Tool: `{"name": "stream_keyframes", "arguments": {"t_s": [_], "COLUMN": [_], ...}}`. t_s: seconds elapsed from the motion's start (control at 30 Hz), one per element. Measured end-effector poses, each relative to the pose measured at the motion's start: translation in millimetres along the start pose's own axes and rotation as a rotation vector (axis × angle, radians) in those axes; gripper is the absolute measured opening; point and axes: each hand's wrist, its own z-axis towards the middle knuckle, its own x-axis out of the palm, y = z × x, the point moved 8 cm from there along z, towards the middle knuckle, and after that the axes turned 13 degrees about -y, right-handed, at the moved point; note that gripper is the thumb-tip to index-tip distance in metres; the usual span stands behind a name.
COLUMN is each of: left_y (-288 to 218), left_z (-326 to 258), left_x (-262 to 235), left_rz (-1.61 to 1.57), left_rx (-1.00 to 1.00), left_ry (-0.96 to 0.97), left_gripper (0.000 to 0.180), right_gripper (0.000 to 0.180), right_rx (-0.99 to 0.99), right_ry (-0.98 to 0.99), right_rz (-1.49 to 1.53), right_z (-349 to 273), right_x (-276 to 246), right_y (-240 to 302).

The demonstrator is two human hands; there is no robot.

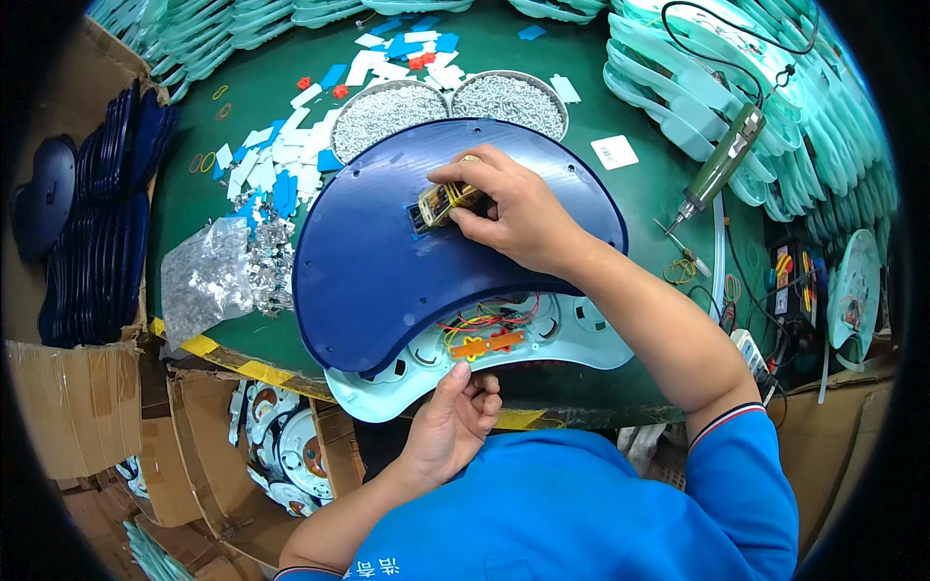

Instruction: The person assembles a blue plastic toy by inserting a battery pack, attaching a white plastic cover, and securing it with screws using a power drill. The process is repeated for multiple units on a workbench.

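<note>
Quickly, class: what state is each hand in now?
Left hand: loosely curled beside the curved pale-teal plastic shell; grip cannot be told.
Right hand: closed, holding a small yellow-banded rectangular block.

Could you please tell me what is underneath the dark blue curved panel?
Beyond its lower edge, the dark blue panel leaves visible part of a pale turquoise shell, with red and yellow wires and an orange strip. Whatever lies farther under the panel is covered.

White card (615,151) near green screwdriver (725,153)
</note>
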Motion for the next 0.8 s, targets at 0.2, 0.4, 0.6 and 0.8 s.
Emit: {"name": "stream_keyframes", "arguments": {"t_s": [0.2,0.4,0.6,0.8], "left_y": [0,5,9,10], "left_z": [-6,-6,-6,-6], "left_x": [9,9,9,12], "left_rz": [0.029,0.071,0.104,0.088], "left_rx": [-0.004,-0.046,-0.115,-0.115], "left_ry": [0.016,0.014,0.099,0.128], "left_gripper": [0.043,0.041,0.043,0.042], "right_gripper": [0.035,0.035,0.035,0.035], "right_rx": [-0.036,-0.051,-0.053,-0.060], "right_ry": [-0.030,-0.037,-0.043,-0.045], "right_rz": [0.008,0.014,0.031,0.004], "right_z": [-1,-1,-1,-1], "right_x": [1,1,1,1], "right_y": [1,1,0,1]}}
